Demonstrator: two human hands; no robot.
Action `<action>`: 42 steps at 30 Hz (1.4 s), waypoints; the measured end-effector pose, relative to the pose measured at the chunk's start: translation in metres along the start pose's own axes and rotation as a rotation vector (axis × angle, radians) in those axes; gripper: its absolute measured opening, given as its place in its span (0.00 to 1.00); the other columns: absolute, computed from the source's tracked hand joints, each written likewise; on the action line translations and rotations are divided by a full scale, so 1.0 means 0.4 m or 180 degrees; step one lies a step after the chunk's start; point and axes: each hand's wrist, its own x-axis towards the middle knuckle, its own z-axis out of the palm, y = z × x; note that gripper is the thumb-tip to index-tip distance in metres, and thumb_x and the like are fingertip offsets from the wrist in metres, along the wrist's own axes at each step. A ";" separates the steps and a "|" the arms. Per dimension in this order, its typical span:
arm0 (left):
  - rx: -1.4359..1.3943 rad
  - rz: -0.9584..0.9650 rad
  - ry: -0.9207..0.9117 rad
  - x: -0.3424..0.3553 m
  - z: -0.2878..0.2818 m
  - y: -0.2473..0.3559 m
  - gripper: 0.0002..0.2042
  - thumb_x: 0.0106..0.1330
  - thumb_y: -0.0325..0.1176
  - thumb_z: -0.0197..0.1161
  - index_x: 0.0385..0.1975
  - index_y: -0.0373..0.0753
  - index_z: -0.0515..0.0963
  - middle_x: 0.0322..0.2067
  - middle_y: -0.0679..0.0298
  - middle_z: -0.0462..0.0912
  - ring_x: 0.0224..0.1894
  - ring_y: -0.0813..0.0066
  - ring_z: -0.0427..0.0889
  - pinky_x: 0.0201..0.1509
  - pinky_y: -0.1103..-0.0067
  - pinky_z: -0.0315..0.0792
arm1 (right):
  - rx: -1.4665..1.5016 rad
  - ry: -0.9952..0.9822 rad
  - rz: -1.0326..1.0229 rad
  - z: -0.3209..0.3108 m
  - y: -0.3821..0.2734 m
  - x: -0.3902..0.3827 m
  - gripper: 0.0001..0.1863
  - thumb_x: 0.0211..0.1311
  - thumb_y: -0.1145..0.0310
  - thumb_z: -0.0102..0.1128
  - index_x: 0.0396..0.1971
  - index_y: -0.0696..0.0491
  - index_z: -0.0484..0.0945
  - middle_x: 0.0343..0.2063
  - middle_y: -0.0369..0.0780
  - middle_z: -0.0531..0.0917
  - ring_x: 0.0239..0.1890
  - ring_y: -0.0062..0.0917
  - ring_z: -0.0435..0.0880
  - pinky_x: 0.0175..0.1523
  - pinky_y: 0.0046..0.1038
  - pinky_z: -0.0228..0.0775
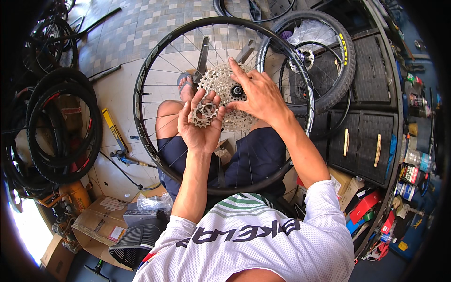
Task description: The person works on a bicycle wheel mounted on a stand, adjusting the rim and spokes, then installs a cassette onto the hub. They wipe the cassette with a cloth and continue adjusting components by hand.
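The person sits with a black bicycle wheel [141,94] resting across their lap, its rim circling both hands and its spokes fanning out behind them. The left hand [201,123] lies palm up and open, cradling a few loose small sprockets [205,114] on the palm and the lower fingers, which curl only slightly around them. Just to the right of it, the right hand [260,96] rests on the silver cassette [217,83] mounted at the middle of the wheel; its fingers are spread over the toothed rings, the fingertips near the dark hub centre [237,91], pressing on rather than closing around anything. The loose sprockets sit just beside the lower left edge of the cassette, close to touching it. Beyond the right hand, a second wheel with a knobby tyre [345,70] leans against black drawers [361,141]. Well to the left of the left hand, several tyres [63,131] are stacked upright, and a yellow-handled tool [114,128] lies on the tiled floor [141,23] between them and the wheel. Below the left forearm, cardboard boxes [101,216] sit on the floor.
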 end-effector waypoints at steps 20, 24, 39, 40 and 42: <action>0.0437 -0.0064 -0.0290 -0.009 0.022 -0.012 0.27 0.75 0.51 0.48 0.65 0.37 0.70 0.61 0.47 0.76 0.64 0.55 0.75 0.65 0.62 0.73 | 0.0716 0.0573 -0.0074 -0.049 0.000 -0.038 0.24 0.55 0.55 0.74 0.49 0.51 0.82 0.54 0.43 0.79 0.57 0.40 0.76 0.64 0.40 0.68; 0.0769 -0.0184 -0.0390 -0.016 0.046 -0.020 0.32 0.74 0.56 0.48 0.70 0.40 0.65 0.63 0.51 0.73 0.67 0.59 0.72 0.67 0.64 0.71 | 0.0966 0.0466 -0.0511 -0.088 -0.058 -0.026 0.20 0.57 0.58 0.72 0.47 0.51 0.84 0.49 0.41 0.80 0.53 0.40 0.78 0.61 0.40 0.70; 0.0770 -0.0400 -0.0380 -0.018 0.049 -0.028 0.38 0.74 0.65 0.42 0.68 0.36 0.65 0.61 0.51 0.75 0.62 0.58 0.76 0.64 0.61 0.74 | 0.1902 -0.0070 0.0441 -0.095 -0.041 0.019 0.08 0.61 0.70 0.69 0.39 0.56 0.86 0.38 0.36 0.85 0.38 0.19 0.81 0.44 0.25 0.75; 0.0758 -0.0311 -0.0312 -0.016 0.043 -0.025 0.37 0.74 0.65 0.42 0.67 0.36 0.67 0.60 0.50 0.75 0.62 0.57 0.76 0.64 0.61 0.74 | 0.2144 -0.0146 0.0783 -0.107 -0.033 0.025 0.08 0.62 0.70 0.69 0.39 0.57 0.86 0.35 0.35 0.86 0.35 0.16 0.81 0.41 0.23 0.75; 0.0733 -0.0151 -0.0188 -0.012 0.037 -0.018 0.37 0.74 0.64 0.42 0.65 0.35 0.69 0.59 0.48 0.77 0.61 0.56 0.77 0.63 0.62 0.75 | 0.2253 0.0137 0.0891 -0.086 0.019 0.032 0.09 0.63 0.70 0.69 0.40 0.59 0.85 0.30 0.33 0.86 0.33 0.14 0.80 0.40 0.21 0.73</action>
